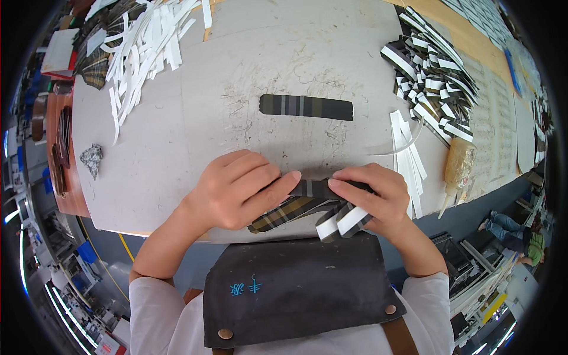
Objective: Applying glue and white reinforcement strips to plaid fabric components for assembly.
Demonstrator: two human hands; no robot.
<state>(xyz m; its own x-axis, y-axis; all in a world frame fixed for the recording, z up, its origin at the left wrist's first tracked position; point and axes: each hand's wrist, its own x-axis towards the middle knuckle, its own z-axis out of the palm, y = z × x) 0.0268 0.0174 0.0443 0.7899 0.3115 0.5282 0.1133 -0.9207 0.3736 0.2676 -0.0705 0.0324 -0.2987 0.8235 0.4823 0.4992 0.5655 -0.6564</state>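
Both hands work at the near edge of the grey table [177, 136]. The left hand [236, 189] is partly curled, fingers extended and pressing down on a plaid fabric strip [290, 210]. The right hand [373, 198] is closed around the right end of the same strip together with a small bundle of strips with white ends [340, 223]. The strip's long axis runs left-right, tilted, its left end pointing toward the near-left. A finished flat strip [306, 107] lies farther away, long axis left-right. Loose white strips [408, 160] lie just right of the right hand.
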